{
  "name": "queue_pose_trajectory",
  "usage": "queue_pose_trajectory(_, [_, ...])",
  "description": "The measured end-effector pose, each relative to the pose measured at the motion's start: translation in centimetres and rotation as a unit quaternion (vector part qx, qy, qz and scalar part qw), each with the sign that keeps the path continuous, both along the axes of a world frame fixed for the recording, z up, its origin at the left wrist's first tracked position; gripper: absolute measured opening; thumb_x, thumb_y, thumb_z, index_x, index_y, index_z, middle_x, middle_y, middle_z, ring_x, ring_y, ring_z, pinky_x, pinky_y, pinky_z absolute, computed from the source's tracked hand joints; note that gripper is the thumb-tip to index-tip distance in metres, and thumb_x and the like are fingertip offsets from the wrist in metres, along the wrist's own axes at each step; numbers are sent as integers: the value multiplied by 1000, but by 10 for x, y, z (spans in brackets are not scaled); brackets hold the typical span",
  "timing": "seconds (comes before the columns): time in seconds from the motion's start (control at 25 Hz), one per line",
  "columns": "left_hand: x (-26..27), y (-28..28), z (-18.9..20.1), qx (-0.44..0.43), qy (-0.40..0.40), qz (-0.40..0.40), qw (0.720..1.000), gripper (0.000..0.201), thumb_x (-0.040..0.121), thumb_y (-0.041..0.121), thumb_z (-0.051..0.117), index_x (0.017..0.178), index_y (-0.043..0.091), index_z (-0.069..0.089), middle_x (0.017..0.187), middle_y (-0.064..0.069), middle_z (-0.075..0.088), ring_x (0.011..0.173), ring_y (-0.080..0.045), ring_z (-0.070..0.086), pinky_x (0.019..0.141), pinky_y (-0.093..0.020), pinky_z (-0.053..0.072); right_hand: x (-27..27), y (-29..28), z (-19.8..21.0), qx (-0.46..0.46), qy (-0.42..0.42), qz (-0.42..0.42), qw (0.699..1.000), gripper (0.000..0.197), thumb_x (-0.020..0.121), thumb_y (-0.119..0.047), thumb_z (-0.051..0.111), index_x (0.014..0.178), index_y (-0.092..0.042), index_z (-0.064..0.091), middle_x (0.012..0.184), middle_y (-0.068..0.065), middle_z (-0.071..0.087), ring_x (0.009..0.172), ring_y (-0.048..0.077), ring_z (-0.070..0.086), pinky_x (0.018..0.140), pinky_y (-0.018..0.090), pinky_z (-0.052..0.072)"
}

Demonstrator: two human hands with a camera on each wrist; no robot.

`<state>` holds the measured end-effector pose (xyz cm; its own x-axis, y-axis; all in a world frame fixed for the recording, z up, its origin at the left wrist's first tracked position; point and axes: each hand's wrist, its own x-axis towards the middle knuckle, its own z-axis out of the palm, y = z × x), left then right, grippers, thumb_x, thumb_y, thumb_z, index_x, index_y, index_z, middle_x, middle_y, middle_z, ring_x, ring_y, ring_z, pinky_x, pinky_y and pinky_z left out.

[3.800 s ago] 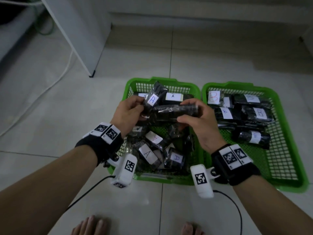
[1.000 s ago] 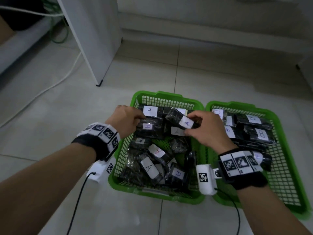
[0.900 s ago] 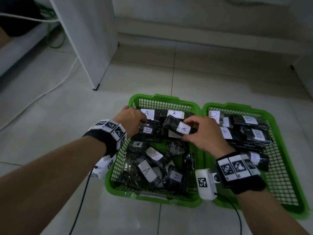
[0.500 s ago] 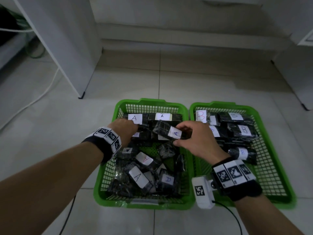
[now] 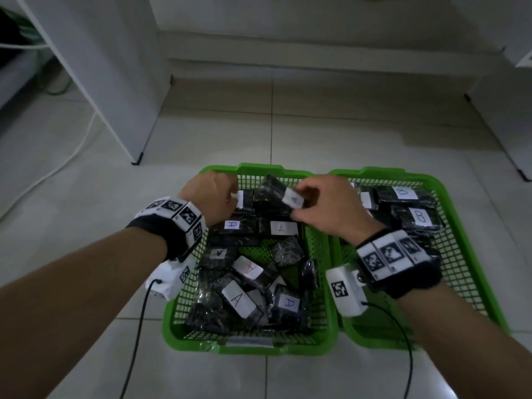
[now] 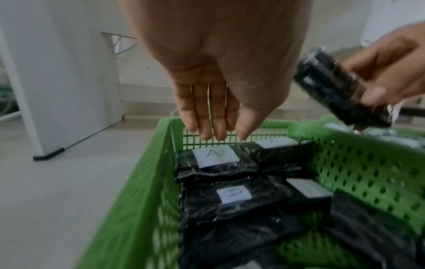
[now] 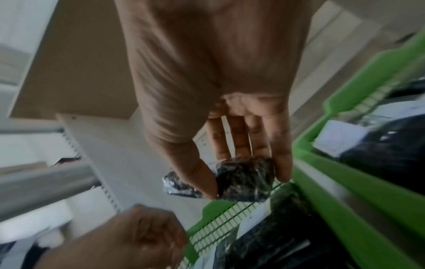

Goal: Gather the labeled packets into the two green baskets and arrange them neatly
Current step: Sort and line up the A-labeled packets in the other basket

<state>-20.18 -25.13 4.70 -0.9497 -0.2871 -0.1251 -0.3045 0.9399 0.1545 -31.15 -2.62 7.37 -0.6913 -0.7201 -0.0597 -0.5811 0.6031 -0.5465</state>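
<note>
Two green baskets stand side by side on the floor. The left basket [image 5: 250,345] holds black packets labeled A: two tidy rows [image 5: 283,228] at the far end and a loose heap [image 5: 239,300] nearer me. The right basket [image 5: 371,339] holds packets labeled B [image 5: 417,217]. My right hand [image 5: 299,204] [image 7: 246,185] pinches a black A packet [image 5: 272,191] [image 7: 241,176] [image 6: 333,94], tilted in the air over the far end of the left basket. My left hand [image 5: 227,197] [image 6: 220,131] hovers with straight fingers pointing down over the far-left A packet [image 6: 215,156], holding nothing.
A white cabinet panel [image 5: 115,82] stands on the tiled floor behind and left of the baskets, with a white cable [image 5: 72,151] beside it. More white furniture [image 5: 506,110] stands at the back right. Black cables trail from both wrist cameras.
My right hand has raised the A packet and carried it toward the far end of the left basket. My left hand has lifted off the packets to hover at the far-left corner.
</note>
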Motion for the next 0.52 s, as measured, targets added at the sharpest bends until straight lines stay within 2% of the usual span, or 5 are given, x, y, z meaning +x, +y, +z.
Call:
queue_pose_trajectory(0.08, [0,2,-2,-2,-23,-4,1000,13,86,26,61,99,27,64,111,-1,67,100,-24,64,81,-34,54,9,-24,-4,116,76,84,987,21,76,-18,84,95,-15,76,87,-3,67,81,11,64,70,23,49])
queue_pose_trajectory(0.16, [6,8,-10,-8,-103,-56,993,33,86,24,64,119,25,62,122,-2,57,111,-24,60,92,-37,52,19,-38,-9,210,158,150,953,15,82,-6,73,95,-10,68,91,6,64,93,27,67,77,35,53])
queue_pose_trajectory(0.2, [10,11,-14,-7,-129,-75,989,42,86,23,65,127,23,58,125,-4,54,113,-26,59,93,-38,52,21,-40,-12,234,180,170,940,18,85,-1,67,101,-9,66,98,10,65,98,30,66,80,37,51])
queue_pose_trajectory(0.32, [15,9,-19,-8,-129,-82,988,49,86,23,64,135,23,55,127,-5,50,111,-27,59,92,-40,53,21,-47,-15,258,194,175,930,27,88,5,59,113,-4,63,110,14,66,106,34,65,86,40,51])
queue_pose_trajectory(0.52, [21,11,-18,-8,-125,-88,988,42,86,30,62,126,20,60,124,-5,53,110,-27,60,90,-43,54,24,-55,-7,271,178,158,933,27,90,4,60,116,-1,63,109,16,64,108,36,64,84,41,51])
